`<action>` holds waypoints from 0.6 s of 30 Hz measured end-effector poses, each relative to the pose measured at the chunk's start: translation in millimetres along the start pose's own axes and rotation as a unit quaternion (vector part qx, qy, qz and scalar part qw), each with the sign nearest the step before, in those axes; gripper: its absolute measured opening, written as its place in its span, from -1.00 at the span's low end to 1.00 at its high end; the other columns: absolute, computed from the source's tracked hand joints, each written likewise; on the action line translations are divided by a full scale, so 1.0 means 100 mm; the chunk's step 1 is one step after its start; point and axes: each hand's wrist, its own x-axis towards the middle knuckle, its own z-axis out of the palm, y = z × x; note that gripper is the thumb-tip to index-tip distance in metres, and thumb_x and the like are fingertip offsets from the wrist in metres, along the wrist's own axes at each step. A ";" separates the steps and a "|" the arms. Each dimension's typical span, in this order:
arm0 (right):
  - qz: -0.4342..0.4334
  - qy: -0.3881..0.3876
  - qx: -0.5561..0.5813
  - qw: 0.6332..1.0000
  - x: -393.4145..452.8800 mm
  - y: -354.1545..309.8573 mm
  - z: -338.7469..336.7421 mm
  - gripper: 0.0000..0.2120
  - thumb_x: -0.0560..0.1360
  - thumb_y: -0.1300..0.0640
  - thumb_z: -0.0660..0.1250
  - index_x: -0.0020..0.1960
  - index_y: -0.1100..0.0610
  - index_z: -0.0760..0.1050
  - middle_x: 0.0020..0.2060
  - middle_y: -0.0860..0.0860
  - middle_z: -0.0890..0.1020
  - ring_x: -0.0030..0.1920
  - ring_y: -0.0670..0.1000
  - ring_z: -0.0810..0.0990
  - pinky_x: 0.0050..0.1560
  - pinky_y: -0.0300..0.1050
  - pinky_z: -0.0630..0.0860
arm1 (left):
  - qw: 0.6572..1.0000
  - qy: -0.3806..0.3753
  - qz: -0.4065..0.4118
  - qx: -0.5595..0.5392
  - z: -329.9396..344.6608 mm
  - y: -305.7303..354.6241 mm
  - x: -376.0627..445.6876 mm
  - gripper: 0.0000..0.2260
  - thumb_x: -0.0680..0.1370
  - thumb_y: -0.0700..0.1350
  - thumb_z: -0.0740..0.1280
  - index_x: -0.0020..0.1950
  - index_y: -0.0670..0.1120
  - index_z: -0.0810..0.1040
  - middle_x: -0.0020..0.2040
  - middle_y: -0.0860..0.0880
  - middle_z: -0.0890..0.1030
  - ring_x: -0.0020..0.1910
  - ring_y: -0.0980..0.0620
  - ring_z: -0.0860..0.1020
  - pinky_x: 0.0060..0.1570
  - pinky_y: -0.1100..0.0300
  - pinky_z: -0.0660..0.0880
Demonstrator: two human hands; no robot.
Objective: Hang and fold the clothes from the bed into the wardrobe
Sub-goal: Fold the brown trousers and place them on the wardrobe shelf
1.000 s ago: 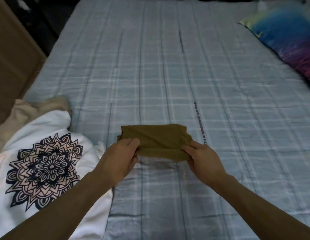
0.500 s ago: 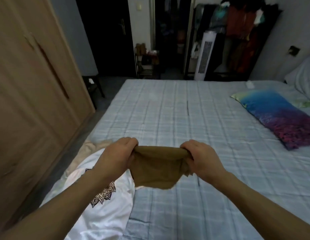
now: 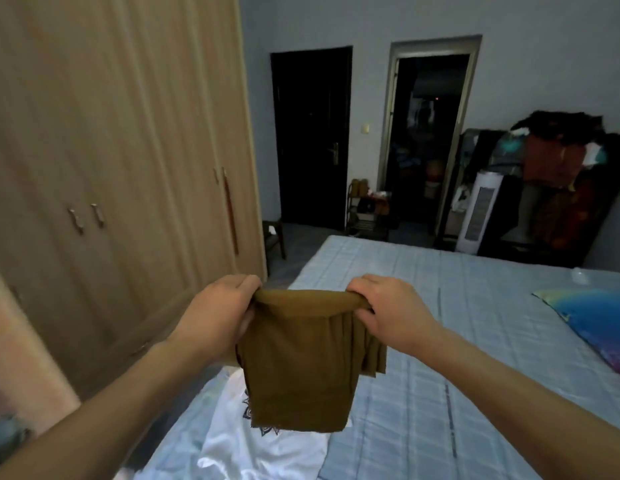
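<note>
Closed wardrobe doors [image 3: 121, 174] fill the left (handles near the left arm). Left hand [image 3: 218, 315] and right hand [image 3: 393, 311] each pinch a top corner of the folded brown garment [image 3: 299, 368], hanging long-axis downward above the bed [image 3: 474, 341]; the wardrobe lies leftward.

place: home bedroom | evidence: bed [image 3: 474, 306], wooden wardrobe [image 3: 111, 168], pillow [image 3: 599, 320], clothes rack [image 3: 557, 174]

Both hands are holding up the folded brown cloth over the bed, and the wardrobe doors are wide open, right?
Not quite. The wardrobe doors are shut, as the head view shows. The left hand and right hand do hold the folded brown cloth above the bed.
</note>
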 end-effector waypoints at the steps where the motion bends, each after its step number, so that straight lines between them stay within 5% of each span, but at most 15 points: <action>1: -0.012 0.004 0.002 1.000 0.07 -0.17 0.01 -0.84 0.54 0.09 0.29 0.11 0.01 0.53 -0.06 -0.05 0.60 -0.07 -0.01 0.57 -0.03 -0.05 0.52 | 1.000 0.002 -0.008 0.008 -0.12 -0.10 -0.12 -0.85 0.50 -0.16 0.35 -0.02 -0.03 0.39 -0.09 -0.05 0.52 -0.12 -0.13 0.51 -0.23 0.04 0.42; 5: -0.044 0.021 0.011 0.999 0.29 -0.89 0.06 -0.84 0.52 0.10 0.31 0.10 0.02 0.52 -0.07 -0.04 0.59 -0.08 0.02 0.57 -0.05 0.00 0.53 | 0.999 0.021 -0.029 0.031 -0.63 -0.53 -0.63 -0.78 0.45 -0.19 0.42 -0.05 -0.02 0.40 -0.14 -0.01 0.51 -0.17 -0.09 0.52 -0.26 0.13 0.31; 10: -0.107 0.034 0.033 0.993 0.59 -1.96 0.21 -0.80 0.42 0.18 0.36 0.04 0.07 0.55 -0.12 0.00 0.59 -0.12 0.11 0.58 -0.14 -0.04 0.48 | 0.996 0.029 -0.068 0.050 -1.30 -1.11 -1.46 -0.81 0.44 -0.19 0.42 -0.04 -0.07 0.45 -0.09 -0.05 0.52 -0.10 -0.14 0.53 -0.19 0.01 0.50; 18: -0.225 0.032 0.069 0.971 0.95 -3.59 0.77 -0.76 0.34 0.24 0.44 0.00 0.08 0.56 -0.12 0.00 0.56 -0.05 0.08 0.54 -0.12 -0.07 0.48 | 0.980 0.059 -0.180 0.064 -2.06 -1.97 -2.91 -0.82 0.50 -0.17 0.39 0.05 -0.01 0.47 0.01 0.01 0.47 -0.07 -0.05 0.51 -0.14 -0.01 0.50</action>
